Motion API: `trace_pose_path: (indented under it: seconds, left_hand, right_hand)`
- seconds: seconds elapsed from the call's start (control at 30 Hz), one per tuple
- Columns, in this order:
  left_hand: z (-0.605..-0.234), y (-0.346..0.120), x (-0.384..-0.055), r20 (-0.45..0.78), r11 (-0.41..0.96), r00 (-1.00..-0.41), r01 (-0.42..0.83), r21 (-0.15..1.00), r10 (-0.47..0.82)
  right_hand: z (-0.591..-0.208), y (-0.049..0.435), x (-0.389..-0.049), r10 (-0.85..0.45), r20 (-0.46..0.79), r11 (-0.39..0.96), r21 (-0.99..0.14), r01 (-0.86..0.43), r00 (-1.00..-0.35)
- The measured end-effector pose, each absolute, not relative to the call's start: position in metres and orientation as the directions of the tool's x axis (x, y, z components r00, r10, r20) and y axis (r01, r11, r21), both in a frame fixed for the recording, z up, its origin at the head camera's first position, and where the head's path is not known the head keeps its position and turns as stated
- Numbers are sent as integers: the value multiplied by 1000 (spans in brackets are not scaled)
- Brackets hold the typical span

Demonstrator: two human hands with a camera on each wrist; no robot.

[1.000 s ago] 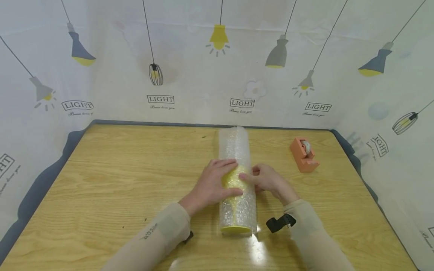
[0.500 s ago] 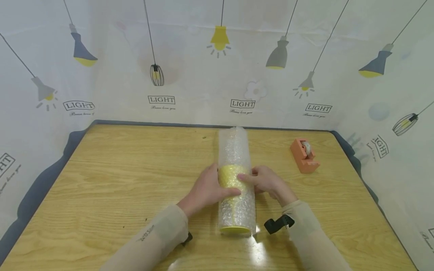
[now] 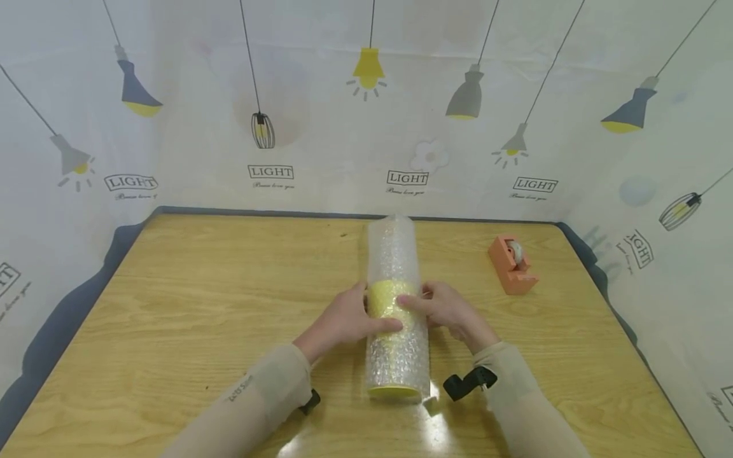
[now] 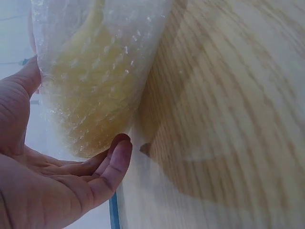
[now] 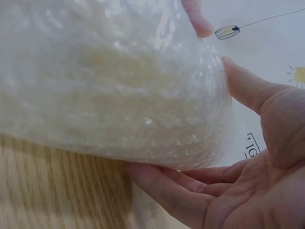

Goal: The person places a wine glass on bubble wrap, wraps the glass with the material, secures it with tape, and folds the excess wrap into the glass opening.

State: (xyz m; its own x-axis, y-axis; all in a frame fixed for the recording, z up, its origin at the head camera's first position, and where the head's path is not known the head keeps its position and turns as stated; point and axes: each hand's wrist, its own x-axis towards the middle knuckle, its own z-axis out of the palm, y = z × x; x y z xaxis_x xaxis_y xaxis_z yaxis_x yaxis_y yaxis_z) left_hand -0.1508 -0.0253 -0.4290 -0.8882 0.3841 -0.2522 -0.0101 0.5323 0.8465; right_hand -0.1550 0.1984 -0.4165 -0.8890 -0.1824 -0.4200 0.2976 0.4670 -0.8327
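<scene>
A roll of bubble wrap (image 3: pixel 392 248) lies lengthwise on the table, with a yellow goblet (image 3: pixel 385 294) inside it. The goblet's round foot (image 3: pixel 395 392) shows at the near end, and its bowl and stem show through the wrap. My left hand (image 3: pixel 346 316) grips the roll from the left, thumb across the top and fingers along the side. From the right, my right hand (image 3: pixel 449 310) holds it with the thumb on top. In the right wrist view, the fingers (image 5: pixel 167 191) of that hand reach under the wrap (image 5: pixel 119 109).
An orange tape dispenser (image 3: pixel 511 267) with a roll of tape stands at the back right of the wooden table (image 3: pixel 229 267). A curtain (image 3: pixel 321 114) printed with lamps hangs behind the table and along both sides. Black wrist cameras sit at both sleeves.
My left fingers have slid off the top of the wrap to its left side, while the thumb stays on top. The right hand keeps its hold, and the roll has barely shifted.
</scene>
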Motion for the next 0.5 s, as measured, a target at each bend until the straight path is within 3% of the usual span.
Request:
trace_pose_path:
  seconds: [0.5]
  left_hand:
    - [-408, -29, -160, -83, 472, -920, 118, 874, 383]
  right_hand:
    - [-396, 189, -158, -136, -231, 425, -892, 153, -963]
